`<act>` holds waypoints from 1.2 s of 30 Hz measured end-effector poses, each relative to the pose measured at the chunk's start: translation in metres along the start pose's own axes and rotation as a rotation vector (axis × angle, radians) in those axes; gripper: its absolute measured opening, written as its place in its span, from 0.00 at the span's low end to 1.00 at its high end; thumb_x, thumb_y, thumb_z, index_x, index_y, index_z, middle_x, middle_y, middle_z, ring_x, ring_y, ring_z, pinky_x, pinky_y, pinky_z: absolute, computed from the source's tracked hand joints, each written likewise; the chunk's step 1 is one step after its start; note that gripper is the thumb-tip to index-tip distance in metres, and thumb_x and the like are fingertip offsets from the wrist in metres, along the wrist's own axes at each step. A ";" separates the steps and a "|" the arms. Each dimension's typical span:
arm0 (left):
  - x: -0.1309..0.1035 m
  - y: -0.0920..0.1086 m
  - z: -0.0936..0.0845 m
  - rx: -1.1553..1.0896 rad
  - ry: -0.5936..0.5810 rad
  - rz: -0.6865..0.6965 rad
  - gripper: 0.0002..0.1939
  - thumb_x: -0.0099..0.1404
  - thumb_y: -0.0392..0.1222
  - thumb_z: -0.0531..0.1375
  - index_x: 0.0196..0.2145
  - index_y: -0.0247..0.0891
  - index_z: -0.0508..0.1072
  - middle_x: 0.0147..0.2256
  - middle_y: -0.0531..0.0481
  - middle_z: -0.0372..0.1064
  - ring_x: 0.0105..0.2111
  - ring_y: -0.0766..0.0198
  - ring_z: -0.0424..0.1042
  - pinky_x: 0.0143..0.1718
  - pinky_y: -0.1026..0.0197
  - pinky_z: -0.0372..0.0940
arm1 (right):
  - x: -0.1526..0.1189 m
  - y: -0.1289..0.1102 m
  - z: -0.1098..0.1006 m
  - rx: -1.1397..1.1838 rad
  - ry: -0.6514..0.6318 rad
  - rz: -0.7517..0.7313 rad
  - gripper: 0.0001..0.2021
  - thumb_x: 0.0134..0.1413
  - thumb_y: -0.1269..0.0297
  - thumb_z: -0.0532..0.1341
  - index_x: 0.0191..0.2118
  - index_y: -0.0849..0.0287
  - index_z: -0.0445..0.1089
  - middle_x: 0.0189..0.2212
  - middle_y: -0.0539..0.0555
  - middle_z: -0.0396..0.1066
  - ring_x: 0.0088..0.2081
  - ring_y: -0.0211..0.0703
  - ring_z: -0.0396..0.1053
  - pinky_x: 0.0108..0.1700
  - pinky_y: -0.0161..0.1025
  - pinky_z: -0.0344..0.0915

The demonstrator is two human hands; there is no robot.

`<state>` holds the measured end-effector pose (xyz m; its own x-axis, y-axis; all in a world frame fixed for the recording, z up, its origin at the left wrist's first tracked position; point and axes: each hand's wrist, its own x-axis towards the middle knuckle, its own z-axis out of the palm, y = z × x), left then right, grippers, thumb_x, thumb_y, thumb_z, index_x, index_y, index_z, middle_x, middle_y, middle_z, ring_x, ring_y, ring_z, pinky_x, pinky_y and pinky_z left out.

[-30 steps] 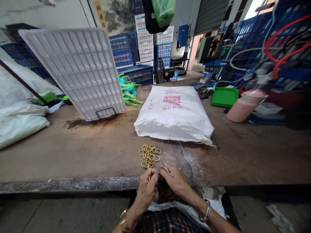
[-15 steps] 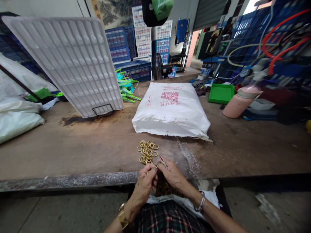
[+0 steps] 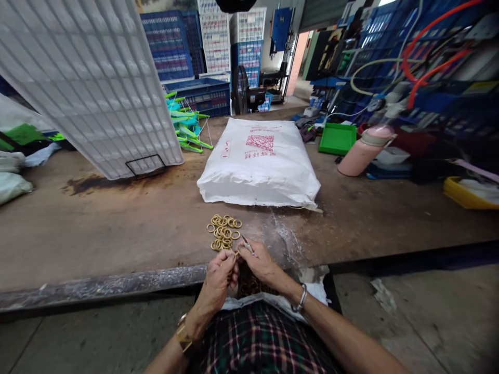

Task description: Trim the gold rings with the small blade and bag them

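Note:
My left hand is closed in a pinch on a small brass-coloured ring, at the table's front edge. Against it works my right hand, its fingers wrapped round a small pointed tool that looks like a knife; its tip points up and away. The fingertips of both hands meet at the ring, and much of it is hidden. Just beyond them lies a loose pile of similar rings on the table. More dark rings sit on my lap below the hands, on white sacking.
A full white sack with red print lies beyond the rings. A ribbed white panel leans in a wire stand at left, beside green and blue plastic frames. At right stand a green tray, a pink bottle and a yellow basket.
My view has turned right and slightly down, so the scene sits further left and higher. Both hands stay together at the ring, with the tool still in my right hand.

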<state>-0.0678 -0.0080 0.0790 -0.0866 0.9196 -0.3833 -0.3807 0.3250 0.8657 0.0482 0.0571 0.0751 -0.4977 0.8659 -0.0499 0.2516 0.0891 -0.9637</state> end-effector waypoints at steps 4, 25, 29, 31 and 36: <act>0.000 -0.001 -0.002 -0.033 -0.019 0.004 0.15 0.55 0.52 0.60 0.27 0.37 0.62 0.19 0.59 0.58 0.16 0.75 0.56 0.15 0.71 0.47 | 0.001 0.000 0.000 0.006 -0.003 0.011 0.10 0.54 0.62 0.49 0.26 0.60 0.61 0.21 0.46 0.60 0.25 0.34 0.58 0.28 0.31 0.55; 0.002 -0.003 -0.007 0.071 0.050 0.102 0.17 0.56 0.54 0.58 0.26 0.37 0.61 0.18 0.59 0.59 0.16 0.75 0.56 0.16 0.71 0.50 | -0.013 0.011 0.002 -0.632 -0.083 -0.238 0.11 0.42 0.77 0.50 0.33 0.60 0.63 0.27 0.52 0.68 0.27 0.38 0.61 0.31 0.33 0.53; 0.002 -0.004 -0.007 0.112 0.065 0.118 0.17 0.56 0.55 0.58 0.25 0.38 0.61 0.18 0.59 0.58 0.16 0.74 0.56 0.16 0.71 0.50 | -0.014 0.007 0.001 -0.720 -0.110 -0.200 0.13 0.43 0.77 0.49 0.36 0.61 0.64 0.29 0.54 0.70 0.28 0.39 0.63 0.32 0.33 0.53; 0.001 -0.006 -0.009 0.143 0.072 0.139 0.17 0.57 0.54 0.58 0.25 0.38 0.61 0.17 0.59 0.58 0.16 0.74 0.55 0.16 0.71 0.50 | -0.014 0.003 0.000 -0.772 -0.154 -0.162 0.14 0.44 0.77 0.49 0.38 0.62 0.64 0.30 0.55 0.71 0.29 0.39 0.64 0.32 0.34 0.53; -0.008 -0.005 -0.008 0.089 0.040 0.134 0.16 0.59 0.52 0.57 0.25 0.37 0.61 0.18 0.59 0.58 0.16 0.75 0.55 0.17 0.71 0.51 | -0.006 0.000 0.000 -0.883 -0.147 -0.051 0.15 0.47 0.76 0.49 0.41 0.63 0.65 0.30 0.57 0.72 0.29 0.41 0.67 0.31 0.34 0.53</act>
<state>-0.0729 -0.0188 0.0755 -0.1683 0.9470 -0.2737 -0.2802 0.2202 0.9343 0.0514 0.0516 0.0757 -0.6116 0.7843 -0.1041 0.7432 0.5244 -0.4156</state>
